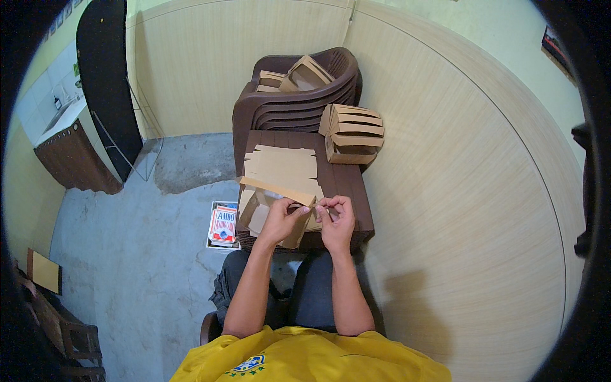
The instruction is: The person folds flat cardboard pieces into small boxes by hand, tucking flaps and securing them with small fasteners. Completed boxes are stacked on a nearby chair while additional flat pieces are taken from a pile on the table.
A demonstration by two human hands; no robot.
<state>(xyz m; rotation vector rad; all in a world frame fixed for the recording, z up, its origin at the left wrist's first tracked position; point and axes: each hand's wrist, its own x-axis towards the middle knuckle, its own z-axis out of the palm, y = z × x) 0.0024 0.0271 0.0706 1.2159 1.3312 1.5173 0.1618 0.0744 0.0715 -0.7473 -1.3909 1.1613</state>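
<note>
A half-folded brown cardboard box (266, 204) lies at the near edge of a dark brown plastic table (347, 184). My left hand (282, 219) grips its right side, thumb on a flap. My right hand (337, 219) pinches the same flap from the right, fingers curled. A stack of flat cardboard blanks (280, 164) lies just beyond the box. Several folded boxes (353, 134) are piled at the table's far right corner.
Stacked brown plastic chairs (293, 105) stand behind the table, with folded boxes (299, 75) on the seat. A red and white printed carton (223, 224) sits on the concrete floor at left. A wood-panel wall (458, 191) runs along the right. A counter (70, 149) stands far left.
</note>
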